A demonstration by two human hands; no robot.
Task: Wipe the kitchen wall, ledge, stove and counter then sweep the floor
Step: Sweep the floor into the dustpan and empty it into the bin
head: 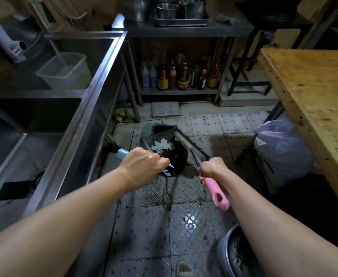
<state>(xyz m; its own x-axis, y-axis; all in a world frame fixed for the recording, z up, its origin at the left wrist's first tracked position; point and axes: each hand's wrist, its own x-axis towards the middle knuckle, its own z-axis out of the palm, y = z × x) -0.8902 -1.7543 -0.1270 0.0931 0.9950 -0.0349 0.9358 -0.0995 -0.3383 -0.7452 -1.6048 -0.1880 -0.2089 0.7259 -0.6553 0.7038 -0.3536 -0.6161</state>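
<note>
My left hand grips a light blue handle that slants down to greenish bristles by the sink's leg. My right hand grips a long shaft just above its pink end grip. The shaft runs down to a teal dustpan standing on the tiled floor. A white paper scrap and dark debris lie in the pan. Dirt specks and a dark streak mark the tiles in front of me.
A steel double sink runs along the left. A steel shelf with sauce bottles stands ahead. A wooden table is on the right with a white plastic bag beneath. A metal basin and a slipper are near my feet.
</note>
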